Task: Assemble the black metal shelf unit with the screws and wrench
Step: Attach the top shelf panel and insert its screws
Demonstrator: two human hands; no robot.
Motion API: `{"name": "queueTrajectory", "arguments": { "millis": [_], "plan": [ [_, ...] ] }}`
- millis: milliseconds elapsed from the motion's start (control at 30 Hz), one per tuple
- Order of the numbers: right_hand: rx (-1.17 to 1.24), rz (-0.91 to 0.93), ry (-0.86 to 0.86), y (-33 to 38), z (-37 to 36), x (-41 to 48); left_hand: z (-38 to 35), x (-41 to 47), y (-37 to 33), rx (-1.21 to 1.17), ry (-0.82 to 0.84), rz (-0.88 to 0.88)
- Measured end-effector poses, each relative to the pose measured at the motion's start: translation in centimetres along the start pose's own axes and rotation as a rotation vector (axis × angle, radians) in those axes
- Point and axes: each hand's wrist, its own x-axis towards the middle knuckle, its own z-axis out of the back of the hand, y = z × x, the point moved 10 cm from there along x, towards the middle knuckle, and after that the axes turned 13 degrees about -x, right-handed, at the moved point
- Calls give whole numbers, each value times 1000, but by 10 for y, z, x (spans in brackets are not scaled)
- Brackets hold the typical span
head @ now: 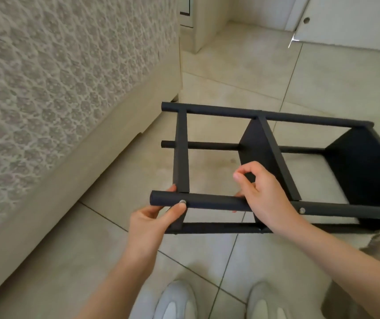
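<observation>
Tiled floor (230, 88), bed (69, 77) at nine o'clock. Left hand (152, 217) pinches screw (182, 201), probably finger-tightening. Right hand (267, 192) grips shelf pole (212, 202). Wrench needed next.

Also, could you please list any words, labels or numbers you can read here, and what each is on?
None can be read. The shelf, its screws, the mattress, the floor and the shoes show no lettering, label or number.

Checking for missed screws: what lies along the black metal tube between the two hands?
Head view: only bare black metal tube between left hand and right hand.
</observation>
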Motion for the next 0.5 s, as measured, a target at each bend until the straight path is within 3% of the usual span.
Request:
{"name": "queueTrajectory", "arguments": {
  "millis": [500],
  "plan": [
    [-117,-83,76,-42,-36,-27,16,-6,65,-23,92,123]
  ]
}}
